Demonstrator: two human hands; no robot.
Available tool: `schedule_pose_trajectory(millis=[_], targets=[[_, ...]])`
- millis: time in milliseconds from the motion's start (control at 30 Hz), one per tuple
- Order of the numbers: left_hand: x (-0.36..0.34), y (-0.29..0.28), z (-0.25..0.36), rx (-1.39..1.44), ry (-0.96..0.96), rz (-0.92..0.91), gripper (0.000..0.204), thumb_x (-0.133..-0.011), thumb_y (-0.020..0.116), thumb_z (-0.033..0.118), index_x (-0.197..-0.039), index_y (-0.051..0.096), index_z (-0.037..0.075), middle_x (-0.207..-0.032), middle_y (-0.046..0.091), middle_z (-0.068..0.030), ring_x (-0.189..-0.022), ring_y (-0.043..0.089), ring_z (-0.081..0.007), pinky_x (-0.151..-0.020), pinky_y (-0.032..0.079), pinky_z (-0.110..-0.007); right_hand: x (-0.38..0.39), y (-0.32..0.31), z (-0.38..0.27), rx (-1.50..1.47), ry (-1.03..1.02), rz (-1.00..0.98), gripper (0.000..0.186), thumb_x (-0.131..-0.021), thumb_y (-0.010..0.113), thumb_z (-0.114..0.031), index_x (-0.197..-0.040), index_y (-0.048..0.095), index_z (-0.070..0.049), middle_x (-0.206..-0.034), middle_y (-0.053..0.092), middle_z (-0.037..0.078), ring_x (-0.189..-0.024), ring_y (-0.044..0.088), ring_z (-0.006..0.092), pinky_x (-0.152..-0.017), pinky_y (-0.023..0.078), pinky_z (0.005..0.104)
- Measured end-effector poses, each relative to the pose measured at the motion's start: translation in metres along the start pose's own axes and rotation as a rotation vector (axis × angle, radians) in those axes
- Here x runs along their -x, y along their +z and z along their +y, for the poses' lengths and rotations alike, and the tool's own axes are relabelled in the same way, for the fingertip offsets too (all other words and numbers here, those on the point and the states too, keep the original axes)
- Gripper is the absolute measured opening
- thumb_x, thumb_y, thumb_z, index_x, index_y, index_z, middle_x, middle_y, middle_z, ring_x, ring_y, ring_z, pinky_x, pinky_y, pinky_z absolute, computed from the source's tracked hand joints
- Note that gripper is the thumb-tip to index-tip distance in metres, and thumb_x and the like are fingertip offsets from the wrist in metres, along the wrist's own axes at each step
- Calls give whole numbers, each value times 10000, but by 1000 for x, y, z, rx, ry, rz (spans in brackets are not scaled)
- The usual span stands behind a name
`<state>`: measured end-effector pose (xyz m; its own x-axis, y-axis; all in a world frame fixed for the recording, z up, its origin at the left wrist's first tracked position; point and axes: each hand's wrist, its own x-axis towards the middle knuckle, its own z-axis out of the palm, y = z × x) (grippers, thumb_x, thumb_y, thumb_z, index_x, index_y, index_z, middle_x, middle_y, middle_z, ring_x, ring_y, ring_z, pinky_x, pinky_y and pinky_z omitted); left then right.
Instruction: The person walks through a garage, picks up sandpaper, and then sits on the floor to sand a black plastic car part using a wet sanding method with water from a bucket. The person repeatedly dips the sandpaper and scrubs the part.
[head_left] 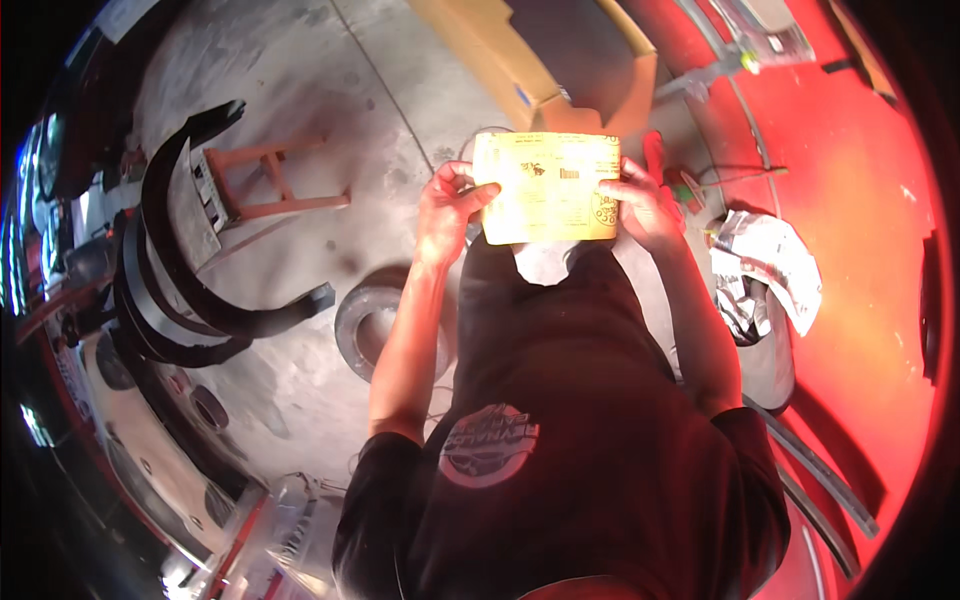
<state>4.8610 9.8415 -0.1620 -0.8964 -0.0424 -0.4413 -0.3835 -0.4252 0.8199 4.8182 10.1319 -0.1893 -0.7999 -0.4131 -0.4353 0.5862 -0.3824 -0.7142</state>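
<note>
A yellow, roughly square printed sheet (548, 205) is stretched out in front of me, with dark print and small drawings on its face. I cannot tell whether it is paper or a flat packet. My left hand (447, 208) pinches its left edge, thumb on the front. On the opposite edge my right hand (645, 205) grips it the same way, thumb in front and fingers behind. Both forearms reach up from the black shirt. Beneath the sheet are my dark trouser legs (560, 300).
An open cardboard box (545, 85) lies beyond the sheet. On the left are curved black panels (165, 200), a reddish wooden stand (280, 180) and a tire (365, 325). To the right, crumpled printed paper (770, 265) tops a bin by the red wall; metal strips (825, 470) lie nearby.
</note>
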Motion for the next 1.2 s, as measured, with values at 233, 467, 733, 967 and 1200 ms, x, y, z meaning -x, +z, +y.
schedule_pose_trajectory(millis=[233, 467, 733, 967, 1200], targets=[[4, -114, 33, -49, 89, 143, 240, -824, 735, -23, -978, 571, 60, -948, 691, -60, -788, 672, -140, -666, 565, -285, -56, 84, 33, -24, 88, -144, 434, -878, 591, -6, -1300, 510, 59, -1251, 626, 157, -1205, 578, 244, -1049, 430, 377], [54, -201, 6, 97, 112, 414, 272, -837, 756, 24, -959, 535, 126, -879, 641, 19, -732, 601, -81, -582, 482, -232, -122, 182, 64, 151, 119, -304, 412, -847, 630, 3, -1248, 546, 38, -1146, 662, 130, -1120, 616, 217, -988, 473, 351], [28, -202, 65, 159, 249, 374, 202, -882, 666, 45, -1004, 509, 79, -933, 644, -34, -819, 635, -134, -718, 535, -305, -207, 211, 78, 666, 143, -132, 645, -879, 713, -182, -1462, 448, -107, -1148, 616, 93, -956, 607, 140, -783, 495, 257], [-16, -317, 141, -305, 565, 761, 200, -889, 594, -9, -1071, 518, 22, -1005, 586, -34, -929, 573, -129, -822, 481, -292, -323, 210, 102, 959, 151, -440, 537, -915, 652, -106, -1416, 476, -31, -958, 672, 53, -794, 647, 122, -683, 529, 258], [-60, -449, 214, -758, 515, 1073, 184, -900, 606, 79, -1050, 583, -24, -810, 591, -25, -705, 510, -88, -620, 423, -260, -419, 211, 42, 1028, 142, -314, 525, -894, 680, -140, -1374, 508, -17, -878, 671, 88, -707, 651, 136, -663, 535, 288]])
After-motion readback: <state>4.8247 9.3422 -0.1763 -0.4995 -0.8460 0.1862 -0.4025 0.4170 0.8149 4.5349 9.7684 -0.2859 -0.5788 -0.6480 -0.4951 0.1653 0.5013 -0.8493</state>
